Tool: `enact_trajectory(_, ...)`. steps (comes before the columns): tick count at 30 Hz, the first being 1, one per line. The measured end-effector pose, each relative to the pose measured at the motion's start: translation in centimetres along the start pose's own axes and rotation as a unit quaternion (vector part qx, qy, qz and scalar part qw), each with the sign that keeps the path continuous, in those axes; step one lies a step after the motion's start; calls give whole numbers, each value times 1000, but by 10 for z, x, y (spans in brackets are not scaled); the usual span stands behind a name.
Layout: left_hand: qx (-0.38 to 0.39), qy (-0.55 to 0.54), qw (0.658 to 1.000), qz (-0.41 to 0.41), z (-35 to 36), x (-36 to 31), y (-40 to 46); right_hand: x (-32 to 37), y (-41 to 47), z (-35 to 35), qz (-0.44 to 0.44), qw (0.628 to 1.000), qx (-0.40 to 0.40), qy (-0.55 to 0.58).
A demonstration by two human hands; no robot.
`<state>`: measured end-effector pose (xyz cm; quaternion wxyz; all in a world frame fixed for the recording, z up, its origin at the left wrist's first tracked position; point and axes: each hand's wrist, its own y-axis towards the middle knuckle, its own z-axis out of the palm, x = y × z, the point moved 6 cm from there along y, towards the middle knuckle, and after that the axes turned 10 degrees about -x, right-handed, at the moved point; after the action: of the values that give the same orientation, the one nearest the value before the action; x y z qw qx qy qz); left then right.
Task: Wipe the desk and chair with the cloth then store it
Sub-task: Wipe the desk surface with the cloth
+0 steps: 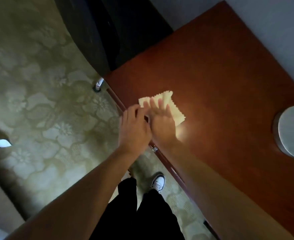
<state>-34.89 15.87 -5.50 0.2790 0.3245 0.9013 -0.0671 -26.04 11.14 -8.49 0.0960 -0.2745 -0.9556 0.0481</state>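
Both forearms reach to the desk edge, where the right hand presses flat-fingered on the cloth, beside the loosely curled left hand.

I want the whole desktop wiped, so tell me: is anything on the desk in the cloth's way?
Only a round metal base at the desk's right edge; the right hand presses the cloth well clear of it.
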Motion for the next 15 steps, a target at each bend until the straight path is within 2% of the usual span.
enact_trajectory(2, 6, 7, 1000, -8, -6, 10, 3, 26, -25, 11, -52, 999, 14, 6)
enact_trajectory(5, 35, 36, 999, 1, 1, 15, -3, 8, -43, 10, -72, 997, -13, 15)
enact_trajectory(6, 46, 45, 998, 7, 5, 14, -5, -13, -46, 6, -49, 998, -25, 8)
enact_trajectory(8, 64, 58, 996, 30, 15, 2, -5, -75, -45, -10, 55, 996, -66, 7)
enact_trajectory(11, 113, 70, 988, 77, 31, -20, 2, -132, -33, -20, 157, 987, -16, 3)
enact_trajectory(13, 156, 82, 981, 78, 44, -29, 9, -116, -27, -17, 146, 989, -23, -17)
enact_trajectory(15, 178, 110, 975, 75, 55, -33, 13, -91, -37, -11, 95, 995, -31, -21)
